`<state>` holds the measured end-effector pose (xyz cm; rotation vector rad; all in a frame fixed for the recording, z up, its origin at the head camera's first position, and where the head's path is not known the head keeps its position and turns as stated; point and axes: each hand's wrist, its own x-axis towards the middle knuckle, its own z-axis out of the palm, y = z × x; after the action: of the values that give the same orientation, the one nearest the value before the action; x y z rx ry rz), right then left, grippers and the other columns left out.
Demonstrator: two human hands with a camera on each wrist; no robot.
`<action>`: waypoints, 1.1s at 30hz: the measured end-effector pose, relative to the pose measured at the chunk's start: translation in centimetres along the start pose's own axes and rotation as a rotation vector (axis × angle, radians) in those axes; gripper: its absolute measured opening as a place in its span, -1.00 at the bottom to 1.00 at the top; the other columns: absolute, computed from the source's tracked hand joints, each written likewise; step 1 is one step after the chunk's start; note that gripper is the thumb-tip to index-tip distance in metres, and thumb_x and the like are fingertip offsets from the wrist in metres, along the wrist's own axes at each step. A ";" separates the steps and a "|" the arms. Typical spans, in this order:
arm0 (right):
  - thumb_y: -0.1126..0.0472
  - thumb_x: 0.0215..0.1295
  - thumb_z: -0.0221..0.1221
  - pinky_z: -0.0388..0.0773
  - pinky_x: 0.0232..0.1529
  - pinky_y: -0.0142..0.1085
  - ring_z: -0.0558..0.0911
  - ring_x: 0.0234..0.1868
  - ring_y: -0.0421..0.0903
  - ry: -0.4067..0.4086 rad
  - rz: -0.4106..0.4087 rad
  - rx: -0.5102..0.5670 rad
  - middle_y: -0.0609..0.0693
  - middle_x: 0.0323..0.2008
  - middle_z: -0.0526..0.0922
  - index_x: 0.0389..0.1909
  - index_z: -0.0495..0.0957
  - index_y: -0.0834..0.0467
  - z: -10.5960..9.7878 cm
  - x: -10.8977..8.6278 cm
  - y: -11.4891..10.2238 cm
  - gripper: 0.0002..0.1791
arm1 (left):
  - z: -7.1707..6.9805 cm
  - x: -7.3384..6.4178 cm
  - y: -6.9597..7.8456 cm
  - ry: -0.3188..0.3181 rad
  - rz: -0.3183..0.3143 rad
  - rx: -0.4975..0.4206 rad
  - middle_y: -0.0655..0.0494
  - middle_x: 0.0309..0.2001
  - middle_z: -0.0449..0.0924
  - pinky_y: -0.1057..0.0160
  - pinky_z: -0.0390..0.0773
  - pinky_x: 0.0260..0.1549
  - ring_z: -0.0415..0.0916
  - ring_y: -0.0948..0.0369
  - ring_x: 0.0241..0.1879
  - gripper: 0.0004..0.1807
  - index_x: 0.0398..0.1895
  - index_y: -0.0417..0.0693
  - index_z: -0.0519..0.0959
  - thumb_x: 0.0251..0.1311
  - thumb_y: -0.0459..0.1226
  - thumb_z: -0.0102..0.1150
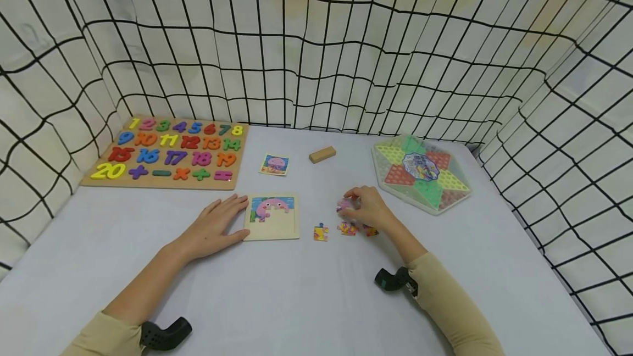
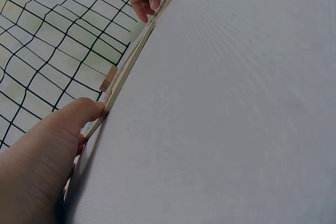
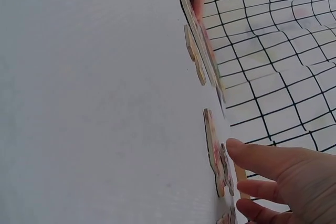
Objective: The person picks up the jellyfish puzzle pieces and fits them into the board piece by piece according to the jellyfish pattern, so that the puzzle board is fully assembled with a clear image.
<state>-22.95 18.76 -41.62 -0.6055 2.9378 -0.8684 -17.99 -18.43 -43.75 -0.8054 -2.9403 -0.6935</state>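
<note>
A square wooden jigsaw tray (image 1: pixel 273 229) lies in front of me, its upper part filled with pieces showing a pink cartoon animal. My left hand (image 1: pixel 212 229) rests at the tray's left side, fingers stretched out and thumb touching the lower left corner. In the left wrist view the thumb (image 2: pixel 86 109) presses the tray's edge. My right hand (image 1: pixel 368 207) reaches over a pinkish puzzle piece (image 1: pixel 342 205), thumb and fingers apart around it. Below that hand lie a pink-and-yellow piece (image 1: pixel 348 228) and a partly covered piece (image 1: pixel 371 231). Another yellow piece (image 1: pixel 321 232) lies nearer the tray.
A wooden number board (image 1: pixel 163 173) stands at the back left. Behind the tray lie a small picture card (image 1: pixel 275 164) and a wooden block (image 1: pixel 322 154). To the right is a hexagonal star-patterned board game (image 1: pixel 420 174). Black netting (image 1: pixel 316 45) encloses the white table.
</note>
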 end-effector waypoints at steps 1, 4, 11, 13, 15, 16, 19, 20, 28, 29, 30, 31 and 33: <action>0.05 -0.01 0.35 0.39 -0.32 -0.28 0.39 -0.28 -0.07 -0.007 -0.002 -0.004 0.04 -0.28 0.51 -0.10 0.56 0.22 0.0 0.0 0.1 -0.53 | 0.0 0.0 0.0 0.001 0.001 0.001 -0.09 0.35 0.12 -0.10 -0.18 0.28 -0.11 -0.04 0.37 -0.19 0.32 -0.22 0.19 0.13 0.10 0.09; 0.03 -0.01 0.35 0.36 -0.36 -0.30 0.35 -0.28 -0.07 -0.028 0.002 -0.005 0.03 -0.29 0.48 -0.09 0.55 0.22 0.0 -0.1 0.3 -0.51 | 0.1 0.0 -0.1 0.002 0.002 0.001 -0.09 0.35 0.12 -0.09 -0.18 0.28 -0.10 -0.03 0.37 -0.19 0.32 -0.21 0.19 0.13 0.11 0.09; 0.02 0.00 0.34 0.33 -0.32 -0.26 0.33 -0.24 -0.04 -0.041 0.006 -0.022 0.00 -0.31 0.47 -0.08 0.52 0.18 0.0 -0.2 0.0 -0.52 | 0.1 -0.1 -0.1 0.008 0.004 0.003 -0.09 0.35 0.13 -0.10 -0.17 0.28 -0.10 -0.04 0.37 -0.19 0.32 -0.22 0.20 0.13 0.11 0.09; 0.05 -0.01 0.35 0.34 -0.31 -0.26 0.34 -0.25 -0.05 -0.038 0.002 -0.005 -0.01 -0.32 0.48 -0.09 0.49 0.18 0.0 -0.2 0.0 -0.52 | 0.1 -0.1 0.0 0.009 0.005 0.003 -0.09 0.34 0.13 -0.09 -0.18 0.28 -0.10 -0.04 0.37 -0.19 0.32 -0.22 0.20 0.13 0.10 0.09; 0.09 -0.01 0.36 0.38 -0.34 -0.27 0.38 -0.31 -0.07 -0.032 -0.019 0.018 0.00 -0.34 0.50 -0.10 0.47 0.20 0.0 -0.2 0.0 -0.53 | 0.1 -0.1 0.0 0.009 0.004 0.004 -0.09 0.35 0.13 -0.09 -0.18 0.28 -0.10 -0.04 0.37 -0.19 0.32 -0.22 0.20 0.13 0.10 0.09; 0.10 -0.01 0.36 0.39 -0.35 -0.28 0.39 -0.33 -0.09 -0.031 -0.025 0.029 0.00 -0.34 0.51 -0.10 0.46 0.20 0.0 -0.1 0.0 -0.53 | 0.1 -0.1 0.0 0.008 0.004 0.005 -0.09 0.35 0.13 -0.09 -0.18 0.28 -0.10 -0.03 0.37 -0.19 0.32 -0.22 0.20 0.13 0.10 0.09; 0.15 -0.01 0.35 0.42 -0.39 -0.31 0.42 -0.40 -0.13 -0.024 -0.040 0.056 -0.01 -0.36 0.52 -0.10 0.43 0.21 0.0 -0.2 0.0 -0.53 | 0.1 -0.1 0.0 0.008 0.002 0.004 -0.09 0.35 0.12 -0.09 -0.18 0.28 -0.10 -0.03 0.37 -0.19 0.32 -0.22 0.19 0.13 0.11 0.09; 0.16 0.01 0.34 0.42 -0.41 -0.31 0.42 -0.42 -0.14 -0.019 -0.042 0.062 -0.01 -0.37 0.52 -0.09 0.42 0.21 0.1 -0.1 0.0 -0.54 | 0.1 -0.1 0.0 0.007 0.001 0.003 -0.09 0.35 0.12 -0.09 -0.18 0.28 -0.10 -0.03 0.37 -0.18 0.32 -0.21 0.19 0.13 0.11 0.09; 0.26 0.17 0.20 0.44 -0.43 -0.33 0.46 -0.44 -0.16 0.032 -0.021 0.102 -0.05 -0.44 0.52 -0.08 0.46 0.18 0.1 -0.2 -0.1 -0.71 | 0.1 -0.1 0.1 0.011 -0.004 0.002 -0.09 0.35 0.13 -0.09 -0.19 0.28 -0.10 -0.03 0.37 -0.19 0.32 -0.23 0.19 0.13 0.09 0.10; 0.26 0.17 0.19 0.44 -0.44 -0.34 0.47 -0.44 -0.16 0.033 -0.022 0.109 -0.05 -0.44 0.53 -0.08 0.46 0.18 0.1 -0.2 -0.2 -0.72 | 0.1 -0.1 0.2 0.010 -0.005 0.003 -0.09 0.35 0.12 -0.09 -0.19 0.28 -0.11 -0.03 0.37 -0.19 0.32 -0.23 0.19 0.13 0.09 0.09; 0.26 0.18 0.19 0.45 -0.44 -0.34 0.48 -0.44 -0.17 0.036 -0.022 0.115 -0.05 -0.43 0.54 -0.09 0.47 0.18 0.1 -0.1 -0.2 -0.73 | 0.0 -0.2 0.2 0.008 -0.006 0.002 -0.09 0.35 0.12 -0.09 -0.19 0.28 -0.11 -0.03 0.37 -0.19 0.32 -0.22 0.19 0.13 0.09 0.09; 0.26 0.18 0.18 0.44 -0.46 -0.34 0.49 -0.44 -0.17 0.038 -0.023 0.121 -0.05 -0.44 0.55 -0.10 0.48 0.18 0.1 -0.1 -0.2 -0.74 | 0.0 -0.2 0.2 0.007 -0.007 0.001 -0.09 0.35 0.12 -0.09 -0.19 0.28 -0.11 -0.03 0.37 -0.19 0.32 -0.23 0.19 0.13 0.09 0.09; 0.25 0.19 0.17 0.43 -0.49 -0.34 0.49 -0.45 -0.18 0.042 -0.022 0.132 -0.06 -0.44 0.55 -0.10 0.49 0.18 0.1 -0.1 -0.3 -0.75 | 0.0 -0.2 0.2 0.004 -0.011 -0.002 -0.08 0.35 0.12 -0.09 -0.19 0.29 -0.11 -0.02 0.37 -0.19 0.32 -0.22 0.19 0.13 0.10 0.09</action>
<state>-22.78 18.52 -41.56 -0.6207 2.8855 -1.0792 -17.73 -18.35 -43.68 -0.7874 -2.9433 -0.6973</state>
